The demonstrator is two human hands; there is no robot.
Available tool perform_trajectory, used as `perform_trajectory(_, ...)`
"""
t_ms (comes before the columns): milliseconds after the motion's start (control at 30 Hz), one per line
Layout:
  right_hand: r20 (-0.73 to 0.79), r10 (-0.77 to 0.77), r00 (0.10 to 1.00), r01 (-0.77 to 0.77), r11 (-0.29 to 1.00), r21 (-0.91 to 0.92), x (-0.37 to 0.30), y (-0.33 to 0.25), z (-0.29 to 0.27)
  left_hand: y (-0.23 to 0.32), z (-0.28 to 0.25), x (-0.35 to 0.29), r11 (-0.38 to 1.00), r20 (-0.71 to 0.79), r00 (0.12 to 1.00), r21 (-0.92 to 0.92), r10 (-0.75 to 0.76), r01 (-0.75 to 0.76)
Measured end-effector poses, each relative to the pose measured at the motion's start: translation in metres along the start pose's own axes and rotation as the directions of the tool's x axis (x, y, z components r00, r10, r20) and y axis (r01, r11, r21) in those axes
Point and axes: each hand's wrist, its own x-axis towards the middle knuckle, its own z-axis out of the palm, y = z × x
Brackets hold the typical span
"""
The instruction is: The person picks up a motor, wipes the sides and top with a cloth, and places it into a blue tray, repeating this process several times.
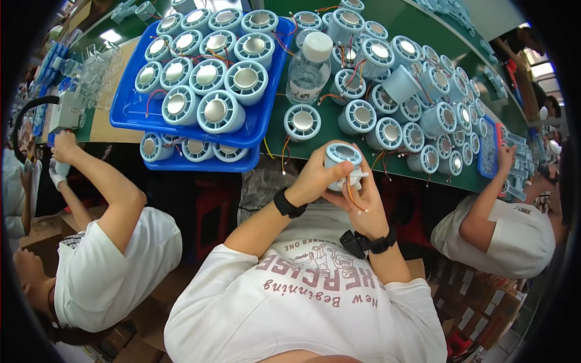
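Observation:
In front of my chest, just off the table edge, I hold a light blue round motor housing [340, 153] with a slotted rim. My left hand [316, 174] is wrapped round its left side, the thumb across the front. My right hand [367, 202] is closed under its right side, with a crumpled white cloth or tissue [356, 178] pressed against the housing. Thin coloured wires [351, 195] with a small white connector hang from it over my right fingers. Parts of the right fingers are hidden behind the housing.
A blue tray [130, 115] of similar housings is stacked on another at left. More housings [387, 130] crowd the green table at right. A capped clear bottle [308, 75] stands between. Co-workers sit on both sides; a person's arm [112, 178] reaches across at left.

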Motion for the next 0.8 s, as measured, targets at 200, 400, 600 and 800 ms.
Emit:
perform_trajectory(200, -0.088, -0.132, 0.987, 0.104, 0.956, -0.275, 0.0, 0.025, 0.003, -0.003, -0.006, 0.001, 0.989, -0.031, 0.999, 0.146, 0.041, -0.036)
perform_trajectory(400, -0.209, -0.16, 0.965, 0.08, 0.934, -0.348, 0.001, 0.024, 0.011, 0.007, -0.008, 0.004, 0.974, -0.033, 0.998, 0.224, 0.045, -0.036)
perform_trajectory(600, -0.227, -0.074, 0.971, 0.014, 0.967, -0.256, 0.009, 0.013, 0.007, 0.005, -0.006, 0.005, 0.988, -0.086, 0.994, 0.143, 0.069, -0.056)
perform_trajectory(800, -0.101, 0.007, 0.995, -0.016, 0.996, -0.089, 0.009, 0.0, 0.001, 0.002, -0.002, 0.006, 0.991, -0.111, 0.993, 0.133, 0.048, -0.033)
